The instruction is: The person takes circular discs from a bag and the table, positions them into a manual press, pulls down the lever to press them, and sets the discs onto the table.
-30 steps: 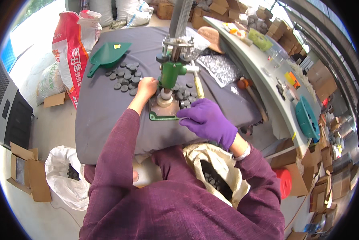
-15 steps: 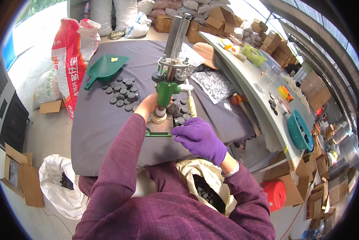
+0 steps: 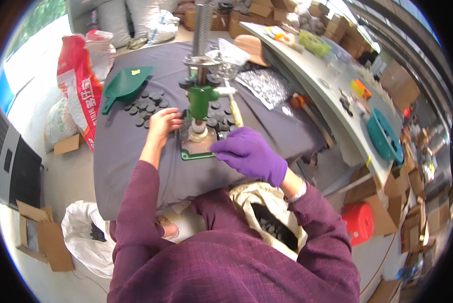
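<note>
The bare left hand [image 3: 162, 126] rests loosely curled on the grey tabletop [image 3: 125, 161] just left of the green press [image 3: 201, 101], fingertips touching its base plate [image 3: 198, 149]. The gloved right hand [image 3: 246, 154] has its fingers drawn together at the plate's right edge; whether they pinch anything cannot be told. Dark discs [image 3: 145, 103] lie beyond the left hand beside a green scoop [image 3: 125, 83], and a cloth bag [image 3: 269, 222] of discs sits in the lap.

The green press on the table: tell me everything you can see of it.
The green press stands upright on a flat green-edged base plate on the grey-covered table. It looks like painted metal, with a tall steel coil spring rising from its top and a pale handle angled toward the person. The bare left hand rests beside it; the purple-gloved right hand reaches its base.
</note>
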Demonstrator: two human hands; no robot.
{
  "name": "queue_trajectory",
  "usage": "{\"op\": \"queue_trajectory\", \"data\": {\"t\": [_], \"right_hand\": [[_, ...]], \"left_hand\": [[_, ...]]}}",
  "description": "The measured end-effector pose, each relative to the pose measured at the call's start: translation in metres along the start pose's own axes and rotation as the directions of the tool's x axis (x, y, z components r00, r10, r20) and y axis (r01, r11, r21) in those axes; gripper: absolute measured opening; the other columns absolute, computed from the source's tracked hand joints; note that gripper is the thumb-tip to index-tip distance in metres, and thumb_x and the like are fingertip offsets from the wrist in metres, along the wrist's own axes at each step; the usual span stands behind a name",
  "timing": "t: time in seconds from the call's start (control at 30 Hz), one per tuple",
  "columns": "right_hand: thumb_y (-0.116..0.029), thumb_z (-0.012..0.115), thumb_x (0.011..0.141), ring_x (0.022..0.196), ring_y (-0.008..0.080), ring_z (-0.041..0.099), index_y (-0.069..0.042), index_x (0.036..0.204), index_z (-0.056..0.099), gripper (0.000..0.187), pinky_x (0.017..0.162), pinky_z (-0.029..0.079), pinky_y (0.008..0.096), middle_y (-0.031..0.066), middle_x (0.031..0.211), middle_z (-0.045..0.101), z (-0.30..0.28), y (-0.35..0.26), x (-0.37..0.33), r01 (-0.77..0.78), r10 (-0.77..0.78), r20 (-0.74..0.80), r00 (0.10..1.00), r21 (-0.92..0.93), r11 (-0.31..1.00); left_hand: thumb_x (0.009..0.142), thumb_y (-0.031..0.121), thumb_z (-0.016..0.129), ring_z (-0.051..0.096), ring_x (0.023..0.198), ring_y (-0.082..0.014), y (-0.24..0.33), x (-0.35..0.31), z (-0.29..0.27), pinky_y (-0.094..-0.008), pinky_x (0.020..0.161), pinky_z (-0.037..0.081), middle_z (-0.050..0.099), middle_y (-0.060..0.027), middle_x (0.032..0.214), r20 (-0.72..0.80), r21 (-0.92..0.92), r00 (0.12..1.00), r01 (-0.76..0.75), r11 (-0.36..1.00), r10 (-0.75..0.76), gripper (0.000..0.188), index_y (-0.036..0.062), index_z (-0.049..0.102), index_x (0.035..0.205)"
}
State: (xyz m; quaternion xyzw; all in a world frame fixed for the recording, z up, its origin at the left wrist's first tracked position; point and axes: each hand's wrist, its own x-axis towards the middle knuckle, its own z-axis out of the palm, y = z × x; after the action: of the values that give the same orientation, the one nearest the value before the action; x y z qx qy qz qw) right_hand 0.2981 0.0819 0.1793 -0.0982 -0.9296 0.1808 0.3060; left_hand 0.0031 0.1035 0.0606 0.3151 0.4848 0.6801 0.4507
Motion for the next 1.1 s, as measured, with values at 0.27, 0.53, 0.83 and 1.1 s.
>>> {"op": "queue_trajectory", "data": {"t": [0.27, 0.53, 0.83, 1.1], "right_hand": [[-0.021, 0.074, 0.080, 0.081, 0.0279, 0.062, -0.013, 0.099, 0.072, 0.021, 0.080, 0.049, 0.0385, 0.0061, 0.081, 0.067, 0.007, -0.003, 0.003, 0.014, -0.013, -0.044, 0.999, 0.014, 1.000], [-0.021, 0.073, 0.080, 0.071, 0.0272, 0.061, -0.010, 0.095, 0.072, 0.019, 0.073, 0.049, 0.0373, 0.0097, 0.072, 0.065, -0.007, -0.006, 0.015, -0.168, 0.165, 0.142, 0.976, 0.006, 0.986], [-0.017, 0.072, 0.080, 0.074, 0.0276, 0.060, -0.011, 0.097, 0.073, 0.018, 0.072, 0.049, 0.0380, 0.0080, 0.077, 0.066, -0.004, -0.017, 0.016, -0.065, 0.065, 0.081, 0.995, 0.001, 0.998], [-0.011, 0.074, 0.077, 0.075, 0.0263, 0.062, -0.007, 0.095, 0.072, 0.019, 0.077, 0.048, 0.0368, 0.0077, 0.071, 0.063, 0.000, -0.018, 0.016, -0.051, 0.050, 0.020, 0.999, 0.058, 0.997]], "left_hand": [[0.086, -0.001, 0.058, 0.062, 0.066, -0.0109, -0.049, -0.027, -0.051, -0.0234, 0.060, 0.049, 0.069, -0.0079, 0.089, -0.105, 0.485, 0.953, -0.199, 0.851, 0.283, 0.019, -0.0013, 0.067, 0.103], [0.080, 0.004, 0.062, 0.064, 0.091, -0.0288, -0.025, -0.027, -0.026, -0.0398, 0.079, 0.050, 0.068, -0.0099, 0.099, 0.037, 0.873, 0.759, -0.341, 0.348, 0.650, 0.022, 0.0056, 0.066, 0.101], [0.084, 0.030, 0.063, 0.036, 0.133, -0.0409, -0.012, 0.033, 0.002, -0.0631, 0.105, 0.027, 0.052, -0.0165, 0.134, 0.212, 0.962, 0.861, -0.100, -0.253, 0.463, 0.032, 0.0130, 0.066, 0.111], [0.086, 0.027, 0.060, 0.048, 0.119, -0.0313, -0.026, 0.012, -0.023, -0.0604, 0.104, 0.030, 0.061, -0.0117, 0.106, 0.207, 0.941, 0.898, -0.074, -0.331, 0.389, 0.025, 0.0082, 0.070, 0.099]]}}
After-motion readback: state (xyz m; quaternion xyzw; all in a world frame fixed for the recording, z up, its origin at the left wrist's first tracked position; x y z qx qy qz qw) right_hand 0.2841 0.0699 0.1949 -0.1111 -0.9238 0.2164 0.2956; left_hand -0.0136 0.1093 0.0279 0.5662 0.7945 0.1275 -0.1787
